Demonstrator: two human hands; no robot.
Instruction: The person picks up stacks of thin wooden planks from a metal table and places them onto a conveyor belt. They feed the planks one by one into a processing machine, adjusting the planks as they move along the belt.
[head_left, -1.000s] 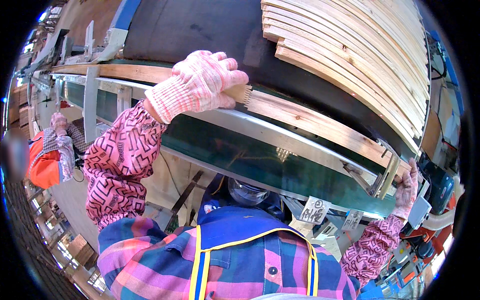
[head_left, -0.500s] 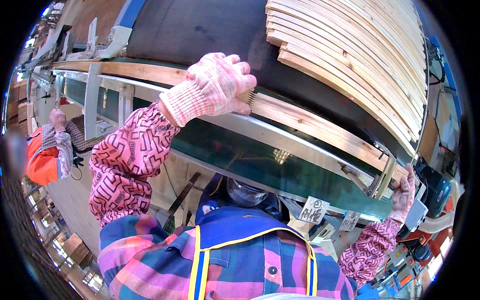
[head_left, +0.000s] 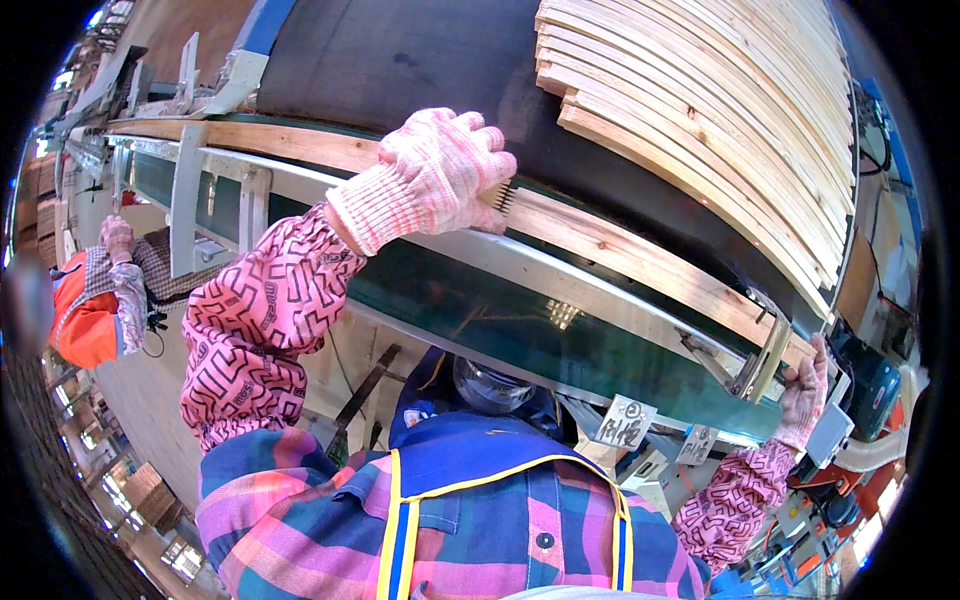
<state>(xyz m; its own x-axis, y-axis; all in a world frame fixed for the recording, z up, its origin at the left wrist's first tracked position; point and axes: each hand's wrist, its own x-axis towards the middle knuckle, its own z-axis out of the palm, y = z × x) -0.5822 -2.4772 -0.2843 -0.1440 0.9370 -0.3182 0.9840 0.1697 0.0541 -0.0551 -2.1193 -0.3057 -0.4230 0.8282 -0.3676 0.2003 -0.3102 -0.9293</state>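
- Wooden slat [head_left: 640,255], long and pale, lies along the near edge of the dark conveyor belt [head_left: 400,70], running from the upper left down to the lower right.
- Left hand [head_left: 435,175], in a pink-and-white knitted glove, rests palm-down on the slat near its middle, fingers curled over the top edge and closed on the wood.
- Right hand [head_left: 805,390], gloved alike, clasps the slat's lower right end; the fingers wrap the end, but how tightly cannot be told at this small size.
- Stack of curved wooden slats [head_left: 720,110] lies on the belt beyond the held slat, well apart from the left hand and nearer the right one.
- Grey metal rail [head_left: 560,285] runs just below the slat, with a green side panel [head_left: 520,335] beneath it.
- Metal bracket [head_left: 760,355] stands across the rail just beside the right hand, partly hiding the slat's end.
- Patterned pink sleeve [head_left: 265,320] covers the left forearm and hides part of the rail and panel behind it.
- White tags [head_left: 625,420] hang below the panel.
- Another person in an orange vest [head_left: 85,320] stands at the far left, one gloved hand [head_left: 115,235] raised toward the conveyor frame.
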